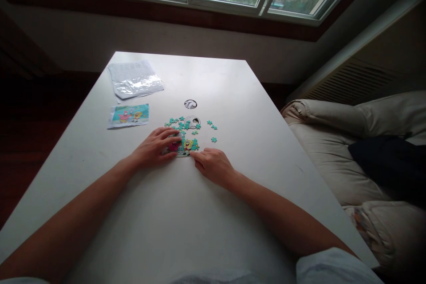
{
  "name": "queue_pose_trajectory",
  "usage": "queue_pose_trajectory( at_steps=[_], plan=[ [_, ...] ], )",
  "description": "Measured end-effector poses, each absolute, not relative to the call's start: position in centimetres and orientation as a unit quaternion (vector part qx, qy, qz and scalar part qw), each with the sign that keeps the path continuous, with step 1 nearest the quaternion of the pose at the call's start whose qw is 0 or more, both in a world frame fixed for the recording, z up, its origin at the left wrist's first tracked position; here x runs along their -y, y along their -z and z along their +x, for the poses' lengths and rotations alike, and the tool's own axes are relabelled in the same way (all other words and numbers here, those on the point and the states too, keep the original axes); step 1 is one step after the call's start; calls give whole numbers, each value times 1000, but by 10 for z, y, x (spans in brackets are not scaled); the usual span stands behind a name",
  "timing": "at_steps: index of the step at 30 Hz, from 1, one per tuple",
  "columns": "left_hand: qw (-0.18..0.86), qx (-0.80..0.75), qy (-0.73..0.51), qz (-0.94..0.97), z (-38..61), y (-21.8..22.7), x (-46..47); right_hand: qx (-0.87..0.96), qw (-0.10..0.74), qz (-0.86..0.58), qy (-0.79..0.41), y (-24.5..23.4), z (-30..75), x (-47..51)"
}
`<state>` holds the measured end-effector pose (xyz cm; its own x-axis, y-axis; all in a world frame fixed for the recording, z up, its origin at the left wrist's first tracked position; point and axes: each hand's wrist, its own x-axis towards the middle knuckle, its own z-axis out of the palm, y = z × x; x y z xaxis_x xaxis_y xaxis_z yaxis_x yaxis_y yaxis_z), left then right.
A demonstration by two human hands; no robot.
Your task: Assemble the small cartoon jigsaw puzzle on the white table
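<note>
A small, partly joined cartoon jigsaw [187,145] lies in the middle of the white table [173,213]. My left hand [156,146] rests on its left part with fingers stretched flat over the pieces. My right hand [213,165] sits at its lower right corner, fingers curled and the fingertips pressed against the puzzle's edge. Several loose teal pieces [186,124] are scattered just beyond the puzzle, a few more [213,128] to the right.
A printed cartoon picture card [129,114] lies left of the pieces, and a clear plastic bag on papers [135,80] lies further back. A round cable hole [190,104] is in the table. A cushioned sofa [359,159] stands right of the table; windows are behind.
</note>
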<state>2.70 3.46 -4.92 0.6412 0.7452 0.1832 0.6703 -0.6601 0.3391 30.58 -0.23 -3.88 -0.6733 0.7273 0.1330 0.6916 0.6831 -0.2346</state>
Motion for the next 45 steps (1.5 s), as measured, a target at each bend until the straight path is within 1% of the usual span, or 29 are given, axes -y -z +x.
queue_pose_trajectory(
  at_steps=[2, 4, 7, 12, 16, 19, 23, 37, 45],
  plan=[
    [126, -393, -161, 896, 28, 49, -34, 908, 105, -396, -84, 40, 305, 2],
    [132, -400, -178, 889, 28, 49, -35, 908, 121, -391, -93, 44, 306, -1],
    [130, -439, -227, 860, 22, 48, -37, 908, 163, -369, -115, 51, 311, -6],
    [110, -560, -328, 753, -3, 52, -51, 882, 257, -356, -171, 58, 314, -12],
    [113, -625, -362, 682, -19, 58, -61, 848, 306, -375, -217, 59, 314, -17],
    [112, -631, -355, 681, -21, 60, -62, 833, 313, -390, -237, 58, 315, -20],
    [107, -627, -342, 692, -19, 60, -62, 839, 317, -371, -240, 57, 314, -20],
    [36, -627, -297, 719, -24, 61, -64, 840, 316, -358, -255, 55, 314, -20],
    [38, -621, -288, 728, -20, 59, -61, 837, 312, -365, -261, 53, 313, -21]
  ],
)
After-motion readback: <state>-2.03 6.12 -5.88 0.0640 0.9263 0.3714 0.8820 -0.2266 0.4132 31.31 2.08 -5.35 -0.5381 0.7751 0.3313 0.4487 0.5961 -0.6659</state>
